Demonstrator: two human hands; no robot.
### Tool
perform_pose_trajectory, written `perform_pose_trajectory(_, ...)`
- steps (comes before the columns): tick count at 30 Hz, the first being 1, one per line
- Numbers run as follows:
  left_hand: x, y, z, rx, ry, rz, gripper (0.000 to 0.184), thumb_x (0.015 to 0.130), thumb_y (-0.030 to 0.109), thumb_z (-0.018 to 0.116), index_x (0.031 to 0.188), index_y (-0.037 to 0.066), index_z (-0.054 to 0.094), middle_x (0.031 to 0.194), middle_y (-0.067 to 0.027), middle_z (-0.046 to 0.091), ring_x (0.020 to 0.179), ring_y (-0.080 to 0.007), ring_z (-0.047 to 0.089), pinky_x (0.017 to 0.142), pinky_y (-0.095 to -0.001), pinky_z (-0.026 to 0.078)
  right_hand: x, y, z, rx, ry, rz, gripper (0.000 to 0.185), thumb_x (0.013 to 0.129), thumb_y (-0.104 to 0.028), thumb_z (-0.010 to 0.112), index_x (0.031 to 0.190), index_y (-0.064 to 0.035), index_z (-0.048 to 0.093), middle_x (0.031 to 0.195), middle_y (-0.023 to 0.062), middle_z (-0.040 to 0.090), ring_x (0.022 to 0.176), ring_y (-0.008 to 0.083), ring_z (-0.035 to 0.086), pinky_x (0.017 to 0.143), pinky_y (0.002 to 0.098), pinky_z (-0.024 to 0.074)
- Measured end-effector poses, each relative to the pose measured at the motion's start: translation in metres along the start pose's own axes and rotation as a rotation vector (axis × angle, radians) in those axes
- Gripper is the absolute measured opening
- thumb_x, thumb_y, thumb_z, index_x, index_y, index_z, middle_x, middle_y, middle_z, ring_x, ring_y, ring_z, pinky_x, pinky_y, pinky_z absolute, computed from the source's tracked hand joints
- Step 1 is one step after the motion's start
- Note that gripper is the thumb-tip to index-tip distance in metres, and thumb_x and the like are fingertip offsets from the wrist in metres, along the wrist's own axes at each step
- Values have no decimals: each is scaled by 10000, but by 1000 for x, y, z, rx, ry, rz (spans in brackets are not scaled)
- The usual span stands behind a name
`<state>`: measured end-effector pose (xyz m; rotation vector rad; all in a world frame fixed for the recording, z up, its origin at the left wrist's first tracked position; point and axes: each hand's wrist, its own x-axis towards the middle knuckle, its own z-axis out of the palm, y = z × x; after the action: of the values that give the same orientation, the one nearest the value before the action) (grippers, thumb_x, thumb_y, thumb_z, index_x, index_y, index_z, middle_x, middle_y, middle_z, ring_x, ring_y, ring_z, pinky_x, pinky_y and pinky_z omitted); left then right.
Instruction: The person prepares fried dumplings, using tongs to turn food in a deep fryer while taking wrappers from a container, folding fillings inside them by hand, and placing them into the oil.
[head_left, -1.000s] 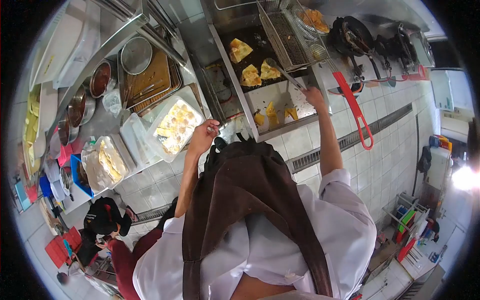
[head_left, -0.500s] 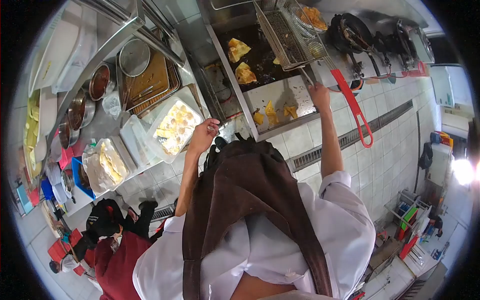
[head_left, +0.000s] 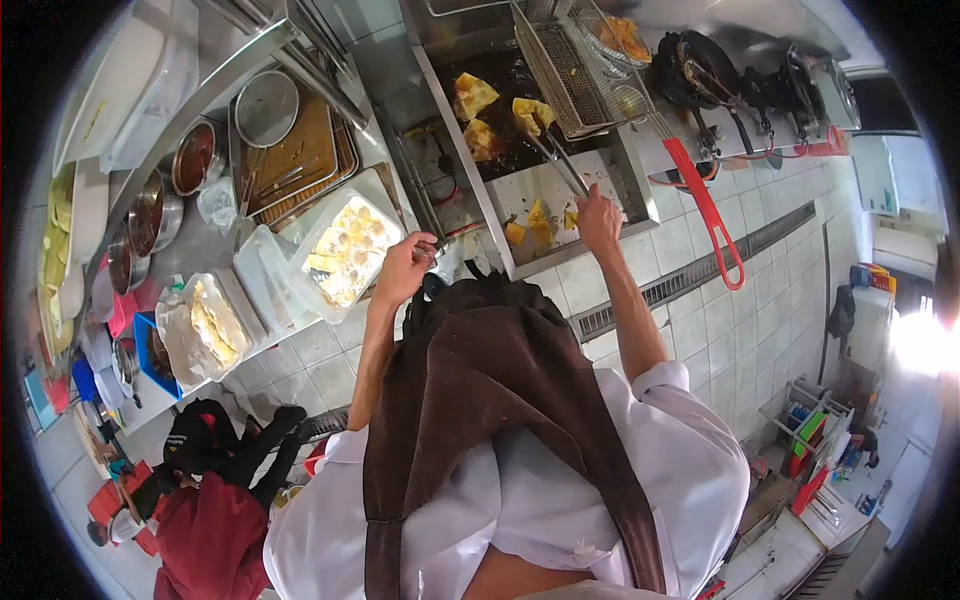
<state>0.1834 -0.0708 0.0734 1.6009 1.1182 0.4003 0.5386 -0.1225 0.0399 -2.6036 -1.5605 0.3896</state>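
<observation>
My right hand (head_left: 600,222) grips metal tongs (head_left: 566,167) that reach over the fryer's front ledge. Their tips are at a folded, golden fried piece (head_left: 532,113) in the dark oil (head_left: 507,75); whether they pinch it I cannot tell. Two more fried pieces, an upper one (head_left: 474,97) and a lower one (head_left: 484,141), lie to its left. Smaller yellow scraps (head_left: 539,222) rest on the ledge beside the tongs. Near the fryer's left corner, my left hand (head_left: 408,266) is closed with curled fingers; what it holds, if anything, is hidden.
A wire fry basket (head_left: 565,75) with a red handle (head_left: 705,210) stands over the fryer's right side. Left are a plastic tub of filled pieces (head_left: 350,255), a tray (head_left: 300,160) and sauce pots (head_left: 198,160). A person in a dark red top (head_left: 215,530) is lower left.
My right hand has moved left, swinging the tongs from beside the basket to the fried piece at its edge. That piece shows more fully. The person in dark red has shifted.
</observation>
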Motion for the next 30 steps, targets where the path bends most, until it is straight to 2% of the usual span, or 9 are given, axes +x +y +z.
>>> perform_pose_trajectory(3,-4,-9,-8,2,85,29,285,771,-62,530,1043,12,571,822,-98,624,662,-149,591,613,-283,482,-8,-3,-1,104,54,48,347,840,-265,573,1021,28,531,766,241,622,770,416,612,671,489,464)
perform_pose_trajectory(5,-11,-18,-17,81,389,52,314,730,-76,550,1027,22,579,838,-109,615,646,-168,587,618,-283,480,-11,-4,4,322,78,15,345,844,-251,567,1025,41,528,767,255,614,778,442,596,669,498,447)
perform_pose_trajectory(8,-23,-39,-38,386,680,5,428,655,-72,592,1071,20,550,1055,-174,563,974,-319,558,856,-383,447,-17,-19,7,503,46,9,313,860,-225,550,1013,47,525,831,272,605,796,452,582,681,506,438)
perform_pose_trajectory(9,-28,-48,-48,475,642,-31,525,658,-18,611,1167,19,489,1174,-196,501,1125,-365,463,938,-423,400,-19,-24,5,502,29,-12,313,860,-225,550,1013,47,525,831,272,605,796,452,582,681,506,438)
perform_pose_trajectory(13,-40,-105,-55,774,687,-184,612,683,122,638,1248,43,416,1282,-188,432,1153,-363,451,948,-438,407,-19,-47,-18,184,622,-419,261,899,-163,492,1062,37,532,844,255,589,741,434,557,651,502,423)
perform_pose_trajectory(15,-44,-113,-58,692,634,-226,594,686,126,640,1237,49,430,1283,-182,434,1164,-353,445,947,-445,405,-24,-76,-87,370,414,-319,159,898,-138,487,960,4,526,771,229,582,691,394,565,608,448,425)
perform_pose_trajectory(21,-42,-104,-60,648,604,-271,536,687,148,651,1195,86,495,1242,-154,474,1136,-352,467,924,-454,416,9,-72,-167,-36,441,-115,235,865,-234,539,883,-1,560,770,246,611,762,430,603,650,497,464)
perform_pose_trajectory(26,-19,-108,-72,788,525,-139,471,708,169,646,1165,128,536,1206,-95,503,1099,-304,475,907,-437,415,60,-43,-154,-328,359,-107,333,839,-321,560,851,10,598,854,256,631,826,433,613,716,495,485)
perform_pose_trajectory(30,-15,-112,-85,688,497,-102,254,680,144,640,931,169,675,1105,-56,551,1010,-279,505,847,-418,428,71,-48,-146,-358,204,-105,389,839,-373,554,874,10,611,882,271,630,854,427,616,744,505,479)
